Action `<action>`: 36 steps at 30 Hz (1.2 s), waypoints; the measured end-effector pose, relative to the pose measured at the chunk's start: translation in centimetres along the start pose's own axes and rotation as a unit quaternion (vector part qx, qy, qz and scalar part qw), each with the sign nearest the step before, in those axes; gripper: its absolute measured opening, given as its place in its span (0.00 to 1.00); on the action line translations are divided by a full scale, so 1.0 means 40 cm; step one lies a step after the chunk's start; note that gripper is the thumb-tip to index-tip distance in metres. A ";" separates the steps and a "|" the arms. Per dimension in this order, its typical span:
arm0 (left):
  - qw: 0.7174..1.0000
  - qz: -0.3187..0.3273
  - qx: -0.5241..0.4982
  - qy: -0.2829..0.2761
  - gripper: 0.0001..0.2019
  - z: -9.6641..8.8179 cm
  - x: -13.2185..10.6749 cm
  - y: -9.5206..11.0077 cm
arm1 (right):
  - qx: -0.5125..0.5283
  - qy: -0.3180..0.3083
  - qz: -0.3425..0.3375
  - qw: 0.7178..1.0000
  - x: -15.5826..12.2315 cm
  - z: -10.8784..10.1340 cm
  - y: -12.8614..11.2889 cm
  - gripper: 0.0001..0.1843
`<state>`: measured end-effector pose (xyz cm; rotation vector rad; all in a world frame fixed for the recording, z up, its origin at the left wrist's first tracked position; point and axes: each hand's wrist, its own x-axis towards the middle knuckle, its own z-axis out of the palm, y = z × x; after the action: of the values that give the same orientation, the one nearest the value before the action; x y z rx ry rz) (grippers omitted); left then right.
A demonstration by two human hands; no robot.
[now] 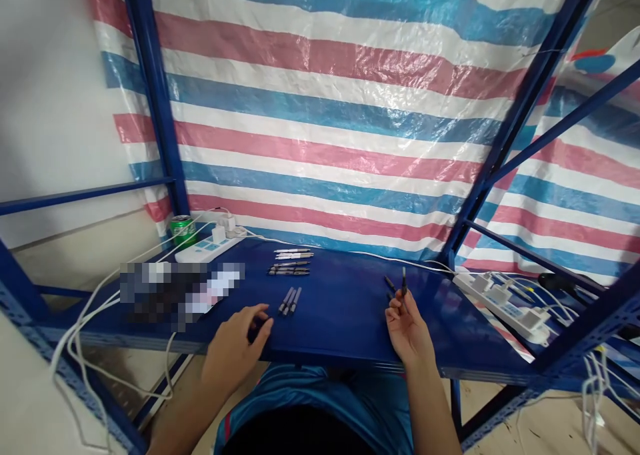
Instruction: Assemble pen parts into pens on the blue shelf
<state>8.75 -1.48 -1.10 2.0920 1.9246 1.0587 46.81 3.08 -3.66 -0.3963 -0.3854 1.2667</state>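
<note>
My right hand (407,328) is raised above the front of the blue steel shelf (340,315), its fingers shut on a slim dark pen part (403,281) standing upright. Just left of it, a short dark pen piece (389,283) lies on the shelf. My left hand (235,348) rests at the shelf's front edge with curled fingers, a dark shape (257,329) partly hidden under the fingertips. Nearest to it, several dark pens (289,301) lie side by side. Further back are rows of assembled pens (290,270) and white-barrelled pens (293,255).
A pixelated blurred patch (180,295) covers the shelf's left part. White power strips (210,247) (500,305) with cables sit at both sides, and a green drink can (183,231) stands back left. Blue uprights and a striped tarp (320,108) frame the shelf.
</note>
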 end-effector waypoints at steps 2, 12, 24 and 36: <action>1.000 -0.014 -0.004 -0.024 0.21 0.011 0.011 0.033 | -0.003 0.005 0.001 1.000 -0.002 -0.001 0.001 0.12; 0.991 -0.018 -0.134 -0.025 0.23 0.032 0.066 0.001 | 0.007 0.000 0.024 1.000 -0.018 0.008 -0.009 0.10; 0.829 -0.261 -0.490 0.069 0.54 -0.036 0.107 -0.033 | 0.011 -0.014 0.026 1.000 -0.020 0.010 -0.011 0.09; 0.978 -0.089 -0.177 -0.068 0.28 -0.004 0.072 -0.060 | -0.012 -0.005 0.020 1.000 -0.018 -0.001 -0.010 0.10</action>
<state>6.52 1.53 -1.05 1.7182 1.6762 1.0932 47.00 2.27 -3.56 -0.4201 -0.4024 1.3038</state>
